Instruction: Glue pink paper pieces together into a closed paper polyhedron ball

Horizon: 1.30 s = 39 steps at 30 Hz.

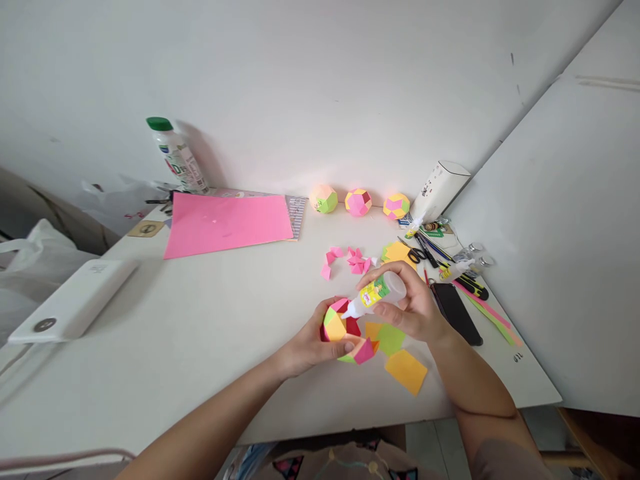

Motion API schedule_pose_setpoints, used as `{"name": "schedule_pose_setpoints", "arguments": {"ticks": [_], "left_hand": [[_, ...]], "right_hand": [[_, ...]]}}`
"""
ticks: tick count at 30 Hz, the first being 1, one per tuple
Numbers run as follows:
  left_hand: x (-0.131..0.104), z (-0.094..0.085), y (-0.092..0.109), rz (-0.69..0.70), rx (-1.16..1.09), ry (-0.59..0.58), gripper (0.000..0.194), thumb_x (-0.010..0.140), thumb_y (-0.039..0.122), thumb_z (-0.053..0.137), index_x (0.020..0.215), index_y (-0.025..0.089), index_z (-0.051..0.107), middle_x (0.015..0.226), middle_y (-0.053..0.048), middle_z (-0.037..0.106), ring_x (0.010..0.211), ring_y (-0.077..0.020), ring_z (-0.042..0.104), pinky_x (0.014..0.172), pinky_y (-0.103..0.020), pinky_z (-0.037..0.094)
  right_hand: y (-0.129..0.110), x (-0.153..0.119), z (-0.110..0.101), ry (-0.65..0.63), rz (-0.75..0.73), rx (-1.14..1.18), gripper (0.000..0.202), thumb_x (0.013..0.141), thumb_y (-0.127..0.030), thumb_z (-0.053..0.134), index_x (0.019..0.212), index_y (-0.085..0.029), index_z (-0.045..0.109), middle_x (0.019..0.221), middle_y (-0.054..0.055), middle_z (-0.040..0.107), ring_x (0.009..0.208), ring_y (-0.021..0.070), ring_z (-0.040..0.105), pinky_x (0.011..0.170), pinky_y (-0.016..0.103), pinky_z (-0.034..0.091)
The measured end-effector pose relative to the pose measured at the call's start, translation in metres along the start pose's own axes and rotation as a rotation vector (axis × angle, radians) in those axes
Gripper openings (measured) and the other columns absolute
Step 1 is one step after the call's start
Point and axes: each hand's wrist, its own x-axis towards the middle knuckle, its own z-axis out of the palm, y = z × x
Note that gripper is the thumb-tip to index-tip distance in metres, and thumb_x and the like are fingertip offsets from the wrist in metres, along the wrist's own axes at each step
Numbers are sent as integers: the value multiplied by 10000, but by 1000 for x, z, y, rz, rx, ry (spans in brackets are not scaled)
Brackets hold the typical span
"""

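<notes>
The left hand (311, 348) holds a paper ball (336, 327) above the worktop (200, 347). The right hand (420, 313) is wrapped around a squeeze bottle (377, 293), its tip right by the ball. The yellow and green label (374, 291) has words too small to read. Far left and behind the ball, a tall bottle (176, 160) shows a big "D". Right of the ball are clear jars (469, 252).

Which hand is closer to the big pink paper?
Left. The left hand, holding the colorful paper ball, is right of and below the big pink paper in the picture; the right hand, holding the glue bottle, is farther right.
</notes>
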Motion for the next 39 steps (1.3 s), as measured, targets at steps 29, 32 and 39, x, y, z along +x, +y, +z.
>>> {"name": "schedule_pose_setpoints", "arguments": {"ticks": [29,32,39], "left_hand": [[1,0,2,10,-4,1,731,723,356,757,1307,246,331,1223,-95,525,1061,-245,550,858,-395,471],[0,-1,0,14,-12,-5,734,725,357,755,1315,256,329,1191,-82,546,1045,-237,558,857,-391,470],[0,-1,1,14,-5,-6,727,722,353,760,1305,260,336,1186,-79,548,1041,-235,563,854,-387,474]], "right_hand": [[-2,0,1,-22,54,-37,295,780,-339,697,961,-226,494,881,33,585,777,168,573,724,329,510],[-1,-1,1,0,52,-15,305,792,-339,687,998,-229,489,946,49,608,856,186,593,764,341,514],[0,0,0,-13,63,-24,293,789,-342,689,980,-226,499,917,42,593,819,178,584,738,328,508]]}}
